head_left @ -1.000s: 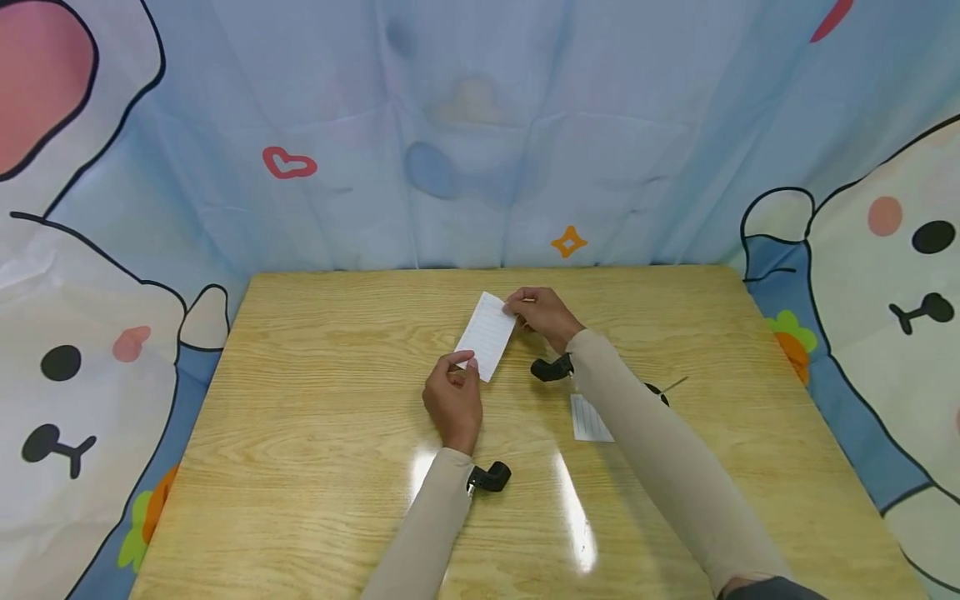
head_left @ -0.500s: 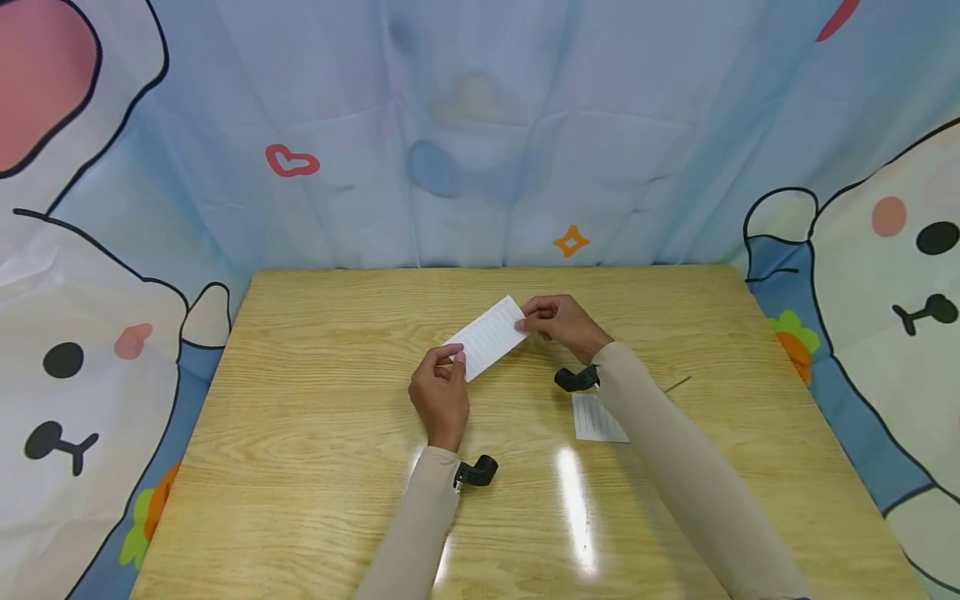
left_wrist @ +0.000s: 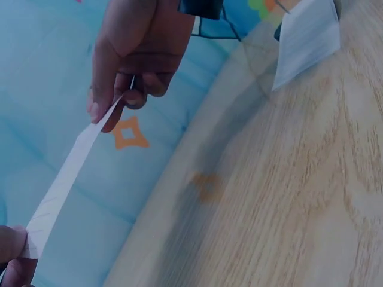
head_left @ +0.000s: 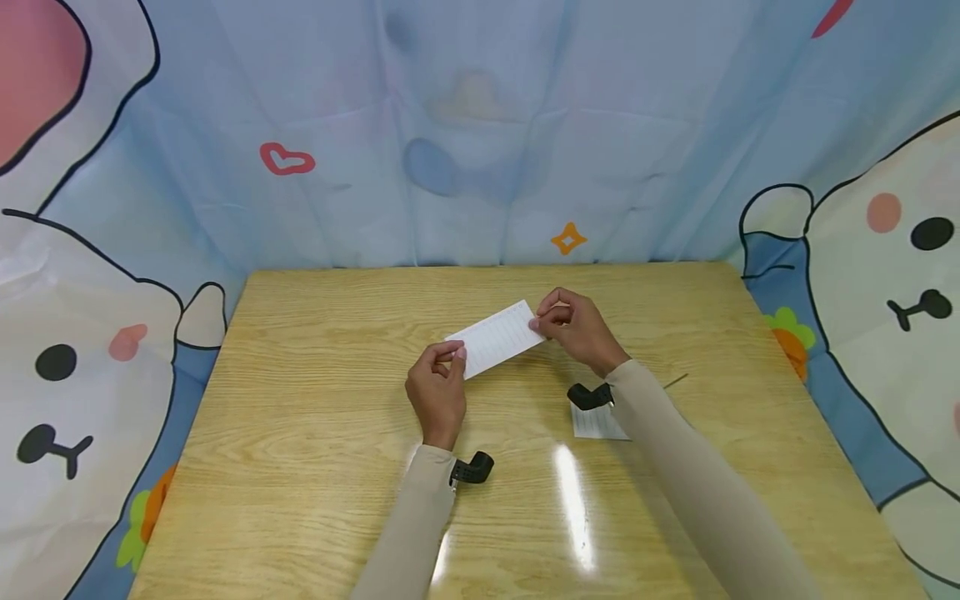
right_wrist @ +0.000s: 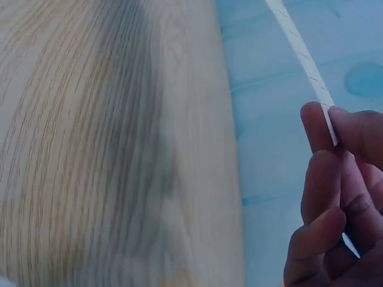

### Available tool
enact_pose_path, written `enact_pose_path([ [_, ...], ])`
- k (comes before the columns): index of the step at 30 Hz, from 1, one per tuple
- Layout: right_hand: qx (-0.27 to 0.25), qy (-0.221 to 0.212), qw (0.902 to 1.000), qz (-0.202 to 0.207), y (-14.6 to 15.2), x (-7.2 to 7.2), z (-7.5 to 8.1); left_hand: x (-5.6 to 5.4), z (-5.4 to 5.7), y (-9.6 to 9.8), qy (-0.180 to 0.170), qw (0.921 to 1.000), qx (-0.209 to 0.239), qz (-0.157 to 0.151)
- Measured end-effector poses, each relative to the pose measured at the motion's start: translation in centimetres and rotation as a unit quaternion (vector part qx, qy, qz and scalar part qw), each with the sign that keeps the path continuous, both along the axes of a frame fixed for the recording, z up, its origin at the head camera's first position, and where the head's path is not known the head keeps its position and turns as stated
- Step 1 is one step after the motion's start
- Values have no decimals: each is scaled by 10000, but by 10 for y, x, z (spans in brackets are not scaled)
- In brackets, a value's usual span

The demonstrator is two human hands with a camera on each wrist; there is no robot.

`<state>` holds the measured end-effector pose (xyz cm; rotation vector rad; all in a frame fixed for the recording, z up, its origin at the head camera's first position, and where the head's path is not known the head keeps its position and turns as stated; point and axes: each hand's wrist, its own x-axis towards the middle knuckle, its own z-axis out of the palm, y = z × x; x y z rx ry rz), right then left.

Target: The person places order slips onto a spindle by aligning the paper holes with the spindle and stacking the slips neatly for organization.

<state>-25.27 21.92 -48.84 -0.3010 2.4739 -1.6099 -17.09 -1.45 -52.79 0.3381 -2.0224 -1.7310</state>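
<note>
A white lined sheet of paper is stretched between the two hands above the table, its right end a little farther back. My left hand pinches the left end between thumb and fingers. At the other end my right hand pinches the edge. From the side, in the left wrist view, the paper looks like a thin taut strip between both hands. The right wrist view shows the thumb and a finger of my right hand on the paper's end.
A second lined sheet lies on the wooden table, partly under the right forearm. A thin dark stick-like thing pokes out behind that sleeve. Behind the table hangs a blue cartoon curtain.
The held paper has turned clockwise from steeply slanted to nearly crosswise. My right hand moved right and slightly toward the person; my left hand shifted a little left.
</note>
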Motion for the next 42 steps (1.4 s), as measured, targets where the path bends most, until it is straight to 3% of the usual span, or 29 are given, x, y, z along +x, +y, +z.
enact_pose_path([
  [7, 140, 799, 9967, 82, 9, 11, 6, 0, 8, -1, 52, 9998, 88, -170],
  [18, 103, 1473, 9888, -238, 21, 35, 17, 1, 19, -1, 198, 9972, 33, -718],
  [23, 78, 1378, 9897, -393, 27, 41, 25, 4, 25, 1, 242, 9958, -70, -882],
  [33, 437, 1204, 9917, -88, 40, 52, 35, 6, 29, 5, 273, 9931, -226, -1120],
  [42, 529, 1022, 9932, -155, 55, 64, 44, 9, 37, 11, 455, 9873, -356, -1479],
])
